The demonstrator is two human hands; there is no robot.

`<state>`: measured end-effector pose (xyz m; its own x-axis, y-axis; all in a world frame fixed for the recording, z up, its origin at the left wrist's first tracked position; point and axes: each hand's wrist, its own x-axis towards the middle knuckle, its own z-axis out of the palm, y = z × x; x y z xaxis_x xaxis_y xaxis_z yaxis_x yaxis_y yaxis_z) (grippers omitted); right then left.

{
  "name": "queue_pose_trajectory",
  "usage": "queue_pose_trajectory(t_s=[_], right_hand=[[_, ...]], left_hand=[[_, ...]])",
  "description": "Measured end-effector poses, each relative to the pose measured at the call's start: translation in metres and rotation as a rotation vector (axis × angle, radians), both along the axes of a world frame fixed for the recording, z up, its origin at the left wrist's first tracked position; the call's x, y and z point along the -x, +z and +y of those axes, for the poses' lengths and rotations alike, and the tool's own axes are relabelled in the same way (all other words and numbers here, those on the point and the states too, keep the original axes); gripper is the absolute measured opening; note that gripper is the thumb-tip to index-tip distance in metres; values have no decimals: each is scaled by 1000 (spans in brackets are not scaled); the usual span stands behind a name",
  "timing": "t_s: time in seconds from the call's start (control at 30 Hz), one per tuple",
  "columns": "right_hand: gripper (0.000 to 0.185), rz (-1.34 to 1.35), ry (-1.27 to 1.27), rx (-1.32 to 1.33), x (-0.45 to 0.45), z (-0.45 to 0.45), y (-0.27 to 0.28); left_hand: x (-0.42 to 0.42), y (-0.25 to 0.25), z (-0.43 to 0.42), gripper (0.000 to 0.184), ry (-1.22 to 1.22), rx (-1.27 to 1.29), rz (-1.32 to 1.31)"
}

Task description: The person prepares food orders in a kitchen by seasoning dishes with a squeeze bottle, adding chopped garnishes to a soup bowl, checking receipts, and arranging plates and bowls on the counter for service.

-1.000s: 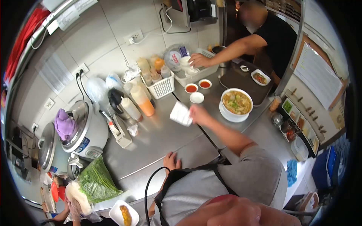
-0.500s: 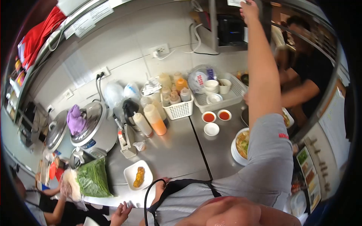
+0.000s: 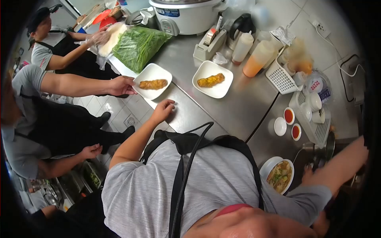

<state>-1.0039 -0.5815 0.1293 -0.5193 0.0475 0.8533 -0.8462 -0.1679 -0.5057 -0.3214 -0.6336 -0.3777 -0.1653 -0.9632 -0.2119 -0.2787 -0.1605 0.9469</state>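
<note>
My left hand (image 3: 163,111) is at the counter's front edge, its fingers loosely bent and apart, holding nothing. Just above it is a white square dish (image 3: 152,93) with a browned food roll (image 3: 153,84), gripped at its left rim by a co-worker's hand (image 3: 124,85). A second white dish (image 3: 218,91) with a yellow-brown roll (image 3: 210,80) rests on the steel counter. My right arm stretches to the right edge, where the hand is cut off from view. Near that arm stands a bowl of soup (image 3: 280,175).
Two red sauce cups (image 3: 289,116) (image 3: 296,131) and a white cup (image 3: 279,126) stand on the right. Bottles (image 3: 258,58), a white basket (image 3: 281,75) and a tape dispenser (image 3: 209,47) line the back. Bagged greens (image 3: 139,48) lie left; another gloved worker (image 3: 59,51) is behind.
The view has swung left. A co-worker has brought in a second dish with a roll beside the first. My right hand, earlier raised with a white paper, has left the view.
</note>
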Motion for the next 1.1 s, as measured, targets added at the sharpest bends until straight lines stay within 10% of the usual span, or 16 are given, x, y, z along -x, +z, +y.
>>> queue_pose_trajectory(t_s=[0.23,0.3,0.33,0.43,0.77,1.1], right_hand=[[24,-189,450,-497,-187,-50,-179],[27,-103,1041,-752,-194,-88,-315],[27,-467,1199,-968,-231,-89,-364],[50,-740,1048,-1565,-345,-83,-424],[23,-1419,1030,-1038,-435,-78,-501],[32,-1499,931,-868,-445,-1,-493]], left_hand=[[-1,11,-24,27,100,-226,60],[-7,7,-31,37,159,-316,173],[-11,6,-34,41,215,-361,255],[-19,3,-49,46,352,-373,367],[-23,-4,-79,24,313,-197,354],[-38,-33,-96,28,75,-277,326]])
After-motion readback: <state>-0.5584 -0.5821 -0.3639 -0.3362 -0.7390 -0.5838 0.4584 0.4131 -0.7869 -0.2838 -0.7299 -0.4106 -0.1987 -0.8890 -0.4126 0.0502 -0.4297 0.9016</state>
